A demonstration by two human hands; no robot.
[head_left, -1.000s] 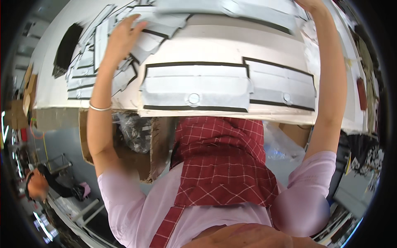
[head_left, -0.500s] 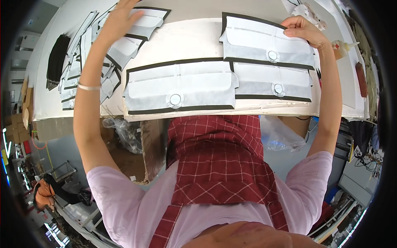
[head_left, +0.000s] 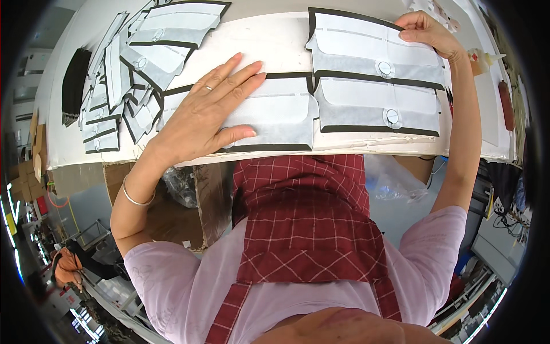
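Several white fabric panels with black edges and a round mark lie on the white table. With fingers spread, my left hand is over the lower-left panel and hides much of it; whether it presses down I cannot tell. My right hand pinches the top right corner of the upper-right panel between thumb and fingers. That panel's bottom edge meets the top of the lower-right panel. At the far left, a loose overlapping pile of similar panels spreads out.
Left of the pile stands a stack of black strips. On the right are a small nozzle bottle and a dark red elongated object. Beneath the table edge sit a cardboard box and a clear plastic bag.
My left hand has come from the pile at the far left down over the lower-left panel. My right hand keeps its pinch; the panels sit slightly differently in view.
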